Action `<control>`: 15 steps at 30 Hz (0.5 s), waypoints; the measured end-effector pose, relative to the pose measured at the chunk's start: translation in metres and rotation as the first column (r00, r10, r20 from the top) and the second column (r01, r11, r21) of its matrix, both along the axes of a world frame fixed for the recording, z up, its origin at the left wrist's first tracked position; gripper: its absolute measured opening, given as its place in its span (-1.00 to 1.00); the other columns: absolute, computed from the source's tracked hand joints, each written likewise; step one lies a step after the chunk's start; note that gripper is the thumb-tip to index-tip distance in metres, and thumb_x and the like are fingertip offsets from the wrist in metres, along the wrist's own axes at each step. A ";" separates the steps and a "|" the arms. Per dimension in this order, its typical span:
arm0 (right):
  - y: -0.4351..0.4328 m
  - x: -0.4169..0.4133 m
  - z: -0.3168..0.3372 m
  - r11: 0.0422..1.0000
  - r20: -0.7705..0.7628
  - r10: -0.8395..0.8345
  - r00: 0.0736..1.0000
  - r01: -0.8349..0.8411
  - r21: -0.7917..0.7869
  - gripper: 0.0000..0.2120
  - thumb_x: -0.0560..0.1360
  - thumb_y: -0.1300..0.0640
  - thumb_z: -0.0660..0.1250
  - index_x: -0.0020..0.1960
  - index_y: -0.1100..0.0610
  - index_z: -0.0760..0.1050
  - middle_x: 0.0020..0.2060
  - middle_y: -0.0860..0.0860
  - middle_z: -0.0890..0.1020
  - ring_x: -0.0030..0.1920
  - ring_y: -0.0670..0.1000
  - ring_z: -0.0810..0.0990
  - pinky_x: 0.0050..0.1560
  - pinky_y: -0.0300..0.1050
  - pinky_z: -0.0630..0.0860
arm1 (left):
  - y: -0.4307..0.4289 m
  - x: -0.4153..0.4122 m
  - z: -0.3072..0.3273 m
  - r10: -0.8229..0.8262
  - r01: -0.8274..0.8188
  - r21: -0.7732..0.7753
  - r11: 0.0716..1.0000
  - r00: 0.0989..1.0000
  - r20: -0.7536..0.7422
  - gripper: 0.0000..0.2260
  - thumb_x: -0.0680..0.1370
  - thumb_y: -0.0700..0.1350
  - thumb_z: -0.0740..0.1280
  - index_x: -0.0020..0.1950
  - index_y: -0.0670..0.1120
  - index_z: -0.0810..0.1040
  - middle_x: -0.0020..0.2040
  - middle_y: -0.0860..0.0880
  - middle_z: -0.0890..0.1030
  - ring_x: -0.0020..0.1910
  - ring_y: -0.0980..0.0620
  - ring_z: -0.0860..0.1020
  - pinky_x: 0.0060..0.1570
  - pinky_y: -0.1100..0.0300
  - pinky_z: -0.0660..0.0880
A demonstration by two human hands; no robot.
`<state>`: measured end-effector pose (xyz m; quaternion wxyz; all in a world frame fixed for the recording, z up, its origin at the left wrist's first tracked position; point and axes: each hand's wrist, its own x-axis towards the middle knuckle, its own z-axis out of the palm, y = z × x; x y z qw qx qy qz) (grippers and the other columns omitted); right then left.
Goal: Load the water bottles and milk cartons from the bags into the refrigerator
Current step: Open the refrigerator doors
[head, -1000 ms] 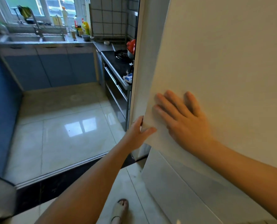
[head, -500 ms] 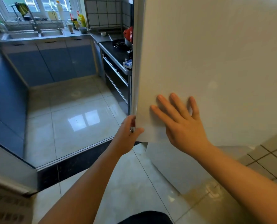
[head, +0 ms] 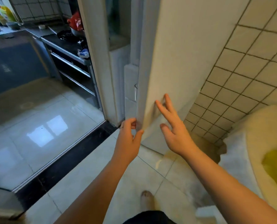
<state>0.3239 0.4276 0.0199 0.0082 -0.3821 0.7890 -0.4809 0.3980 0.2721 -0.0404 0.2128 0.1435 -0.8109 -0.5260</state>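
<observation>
While the left hand pinches the refrigerator door edge, the right hand hovers open, fingers spread.

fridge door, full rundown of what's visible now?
The refrigerator door is a plain off-white panel, smooth and matte-looking, with no handle visible. It stands ajar, its free edge turned toward the camera, with a narrow gap showing pale inner trim and a dim interior. The left hand pinches its lower edge near the bottom corner; the right hand is open, fingertips at or just off the outer face. A tiled wall stands to the right.
</observation>
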 end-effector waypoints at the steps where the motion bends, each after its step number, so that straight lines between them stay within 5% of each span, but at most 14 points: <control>1: 0.009 0.007 0.001 0.999 0.101 -0.009 0.995 0.014 -0.047 -0.27 0.48 0.43 0.11 0.51 -0.15 0.19 0.57 -0.22 -0.04 0.55 -0.23 -0.07 0.54 -0.14 0.06 | 0.009 0.006 0.001 -0.021 0.021 0.002 1.000 1.000 -0.006 -0.66 0.58 -0.12 0.35 0.33 0.01 0.38 0.19 0.05 0.49 0.17 0.13 0.50 0.11 0.10 0.56; 4: 0.038 0.026 0.006 0.987 0.397 0.027 0.917 0.039 -0.157 -0.38 0.48 0.19 0.09 0.46 -0.29 0.27 0.52 -0.37 0.06 0.53 -0.24 0.05 0.54 0.13 0.10 | 0.034 0.022 0.003 -0.097 0.097 0.001 0.995 0.995 0.008 -0.64 0.58 -0.12 0.35 0.36 0.02 0.37 0.21 0.08 0.48 0.18 0.18 0.49 0.11 0.18 0.54; 7: 0.067 0.044 0.009 0.940 0.618 0.122 0.777 0.109 -0.322 -0.47 0.50 0.05 0.07 0.45 -0.22 0.34 0.52 -0.27 0.19 0.52 -0.16 0.17 0.54 0.19 0.02 | 0.060 0.033 0.004 -0.172 0.172 -0.007 0.985 0.985 0.028 -0.62 0.58 -0.11 0.35 0.38 0.03 0.37 0.22 0.08 0.47 0.19 0.20 0.48 0.13 0.17 0.54; 10: 0.094 0.058 0.008 0.882 0.692 0.174 0.701 0.202 -0.426 -0.48 0.54 0.03 -0.02 0.46 -0.17 0.35 0.48 -0.23 0.31 0.52 -0.14 0.19 0.54 0.23 -0.04 | 0.089 0.041 0.005 -0.261 0.262 -0.013 0.965 0.964 0.050 -0.60 0.60 -0.12 0.33 0.41 0.04 0.35 0.25 0.10 0.47 0.22 0.22 0.47 0.15 0.25 0.52; 15: 0.143 0.072 -0.003 0.821 0.692 0.154 0.705 0.298 -0.486 -0.50 0.65 0.08 -0.17 0.54 -0.12 0.19 0.49 -0.18 0.32 0.51 -0.13 0.23 0.53 0.20 0.02 | 0.146 0.046 0.005 -0.408 0.410 -0.016 0.912 0.910 0.077 -0.56 0.60 -0.08 0.32 0.45 0.14 0.33 0.26 0.18 0.46 0.24 0.32 0.44 0.19 0.26 0.49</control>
